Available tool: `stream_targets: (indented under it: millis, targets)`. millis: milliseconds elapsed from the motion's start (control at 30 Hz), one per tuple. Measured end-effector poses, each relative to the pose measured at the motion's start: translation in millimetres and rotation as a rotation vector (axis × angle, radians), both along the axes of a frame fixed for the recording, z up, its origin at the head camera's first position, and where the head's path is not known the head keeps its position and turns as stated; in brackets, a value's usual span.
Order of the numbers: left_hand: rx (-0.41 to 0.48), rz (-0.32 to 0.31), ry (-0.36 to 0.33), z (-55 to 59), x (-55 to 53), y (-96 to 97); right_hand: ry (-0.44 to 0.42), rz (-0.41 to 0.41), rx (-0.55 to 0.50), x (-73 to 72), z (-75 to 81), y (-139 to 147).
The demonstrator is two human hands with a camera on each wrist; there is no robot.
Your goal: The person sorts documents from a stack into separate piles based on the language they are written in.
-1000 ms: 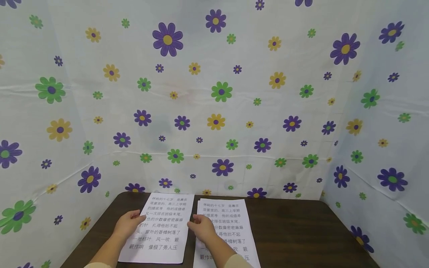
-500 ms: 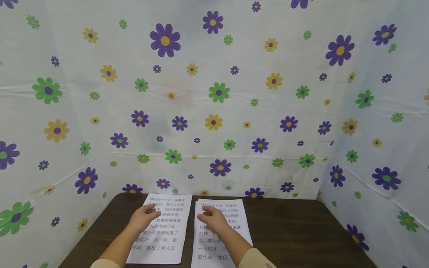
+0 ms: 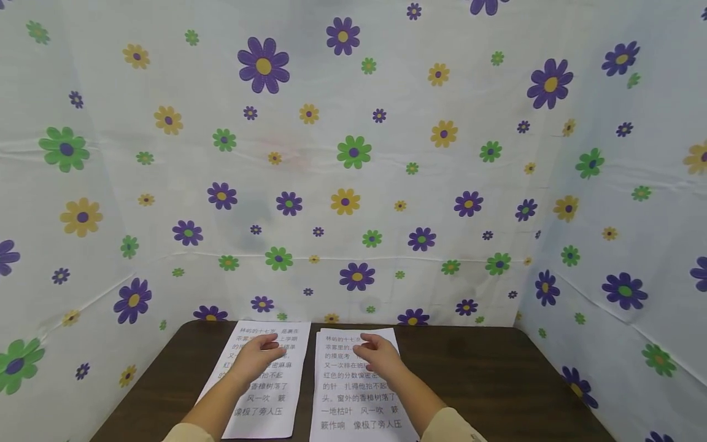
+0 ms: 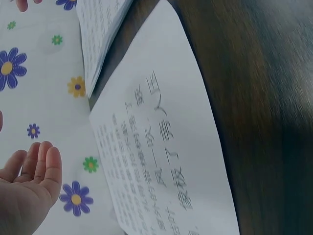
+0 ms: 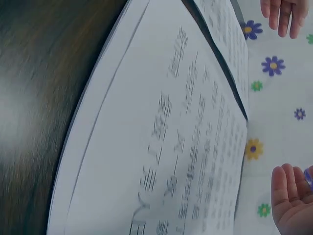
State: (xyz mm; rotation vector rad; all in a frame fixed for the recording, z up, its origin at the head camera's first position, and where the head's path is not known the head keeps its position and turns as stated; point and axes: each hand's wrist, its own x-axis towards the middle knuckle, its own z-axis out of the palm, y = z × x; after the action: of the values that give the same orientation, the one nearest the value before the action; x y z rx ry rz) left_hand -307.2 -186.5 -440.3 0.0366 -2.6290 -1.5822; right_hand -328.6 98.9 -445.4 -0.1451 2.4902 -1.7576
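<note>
Two lots of white paper printed with black Chinese text lie side by side. My left hand (image 3: 255, 359) is above the left printed sheet (image 3: 259, 423), covering some of its upper lines. Its fingers are loosely bent and hold nothing, as the hand (image 4: 36, 181) shows in the left wrist view. Over the upper right part of the right paper stack (image 3: 331, 393) is my right hand (image 3: 382, 359), thumb and fingers apart. In the right wrist view this hand (image 5: 293, 200) has relaxed fingers with nothing in them. A second sheet's edge shows along that stack's border.
The papers lie on a dark brown wooden table (image 3: 469, 380), a narrow strip of wood between them. A white cloth (image 3: 309, 227) with purple, green and yellow flowers stands behind the table and along both sides.
Both hands have moved to the right and a little farther forward. The left hand left the left sheet's outer edge; the right hand left the gap between the papers. The head view turned slightly right.
</note>
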Motion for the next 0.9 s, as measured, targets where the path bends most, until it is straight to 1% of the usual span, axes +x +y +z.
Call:
stream_targets:
  millis: [167,400,567,700,900]
  targets:
    - [0.003,-0.010,0.005,-1.6,-2.3,10.6,-0.010,-0.017,0.000,-2.2,-1.7,17]
    - [0.005,-0.020,-0.006,-0.9,-7.0,22.5,-0.006,-0.085,0.016,-5.6,-0.2,36]
    - [-0.006,-0.019,-0.024,-2.9,-9.5,30.4,-0.020,-0.115,0.045,-7.2,-4.2,48]
    - [-0.008,-0.027,-0.036,-7.1,-10.0,36.3,-0.019,-0.127,0.064,-6.2,-9.0,58]
    - [-0.007,-0.031,-0.059,-17.3,-10.6,42.7,-0.017,-0.139,0.064,-3.3,-16.5,69]
